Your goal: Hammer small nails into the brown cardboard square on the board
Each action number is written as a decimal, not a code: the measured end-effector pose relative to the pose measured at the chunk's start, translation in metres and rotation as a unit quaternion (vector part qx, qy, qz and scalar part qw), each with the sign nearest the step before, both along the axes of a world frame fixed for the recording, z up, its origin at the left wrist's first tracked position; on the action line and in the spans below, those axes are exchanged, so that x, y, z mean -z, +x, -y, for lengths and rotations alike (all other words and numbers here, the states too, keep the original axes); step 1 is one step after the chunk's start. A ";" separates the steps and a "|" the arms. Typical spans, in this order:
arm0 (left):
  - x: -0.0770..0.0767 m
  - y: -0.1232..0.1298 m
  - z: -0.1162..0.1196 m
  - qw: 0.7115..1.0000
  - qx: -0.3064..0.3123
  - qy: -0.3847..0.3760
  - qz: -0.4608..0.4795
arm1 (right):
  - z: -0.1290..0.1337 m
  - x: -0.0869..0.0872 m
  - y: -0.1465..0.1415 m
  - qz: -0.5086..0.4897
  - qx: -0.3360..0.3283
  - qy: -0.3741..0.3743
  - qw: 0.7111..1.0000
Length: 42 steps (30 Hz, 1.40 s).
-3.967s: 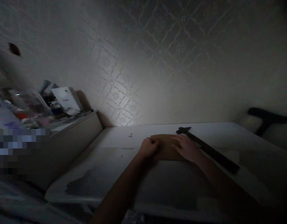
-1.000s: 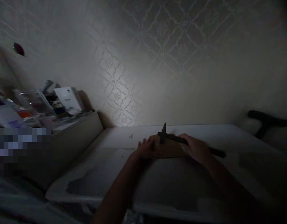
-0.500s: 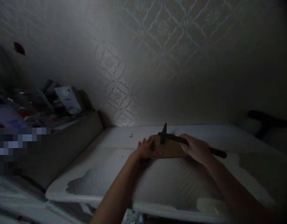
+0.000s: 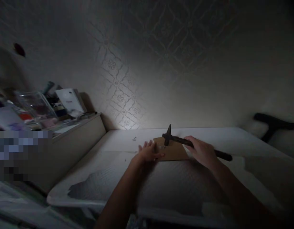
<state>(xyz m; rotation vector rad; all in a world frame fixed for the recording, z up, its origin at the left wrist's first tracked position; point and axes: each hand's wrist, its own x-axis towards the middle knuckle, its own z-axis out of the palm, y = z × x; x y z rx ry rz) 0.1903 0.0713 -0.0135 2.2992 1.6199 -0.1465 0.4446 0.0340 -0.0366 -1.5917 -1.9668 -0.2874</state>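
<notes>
Your right hand (image 4: 202,152) has its fingers wrapped round the hammer (image 4: 169,137) above the brown board (image 4: 172,152) near the worktop's (image 4: 209,135) far edge; your left hand (image 4: 148,152), fingers spread flat, lies just beside the head; a skewed blow could catch it.

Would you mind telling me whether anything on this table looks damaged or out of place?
Yes: the white table top looks worn, with dark irregular patches near its front left edge, as if the coating has peeled. Otherwise, the right hand holds a hammer over a brown board steadied by the left hand.
</notes>
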 end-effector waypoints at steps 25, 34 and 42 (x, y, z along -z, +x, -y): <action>-0.002 0.000 0.000 1.000 0.002 0.000 -0.010 | 0.003 -0.006 -0.005 0.006 -0.025 -0.006 1.000; -0.002 0.001 0.000 1.000 0.003 0.004 -0.008 | 0.004 -0.006 -0.007 0.015 -0.013 -0.010 1.000; 0.001 0.000 -0.002 1.000 0.005 0.006 0.001 | 0.003 -0.005 -0.006 0.002 -0.013 -0.001 1.000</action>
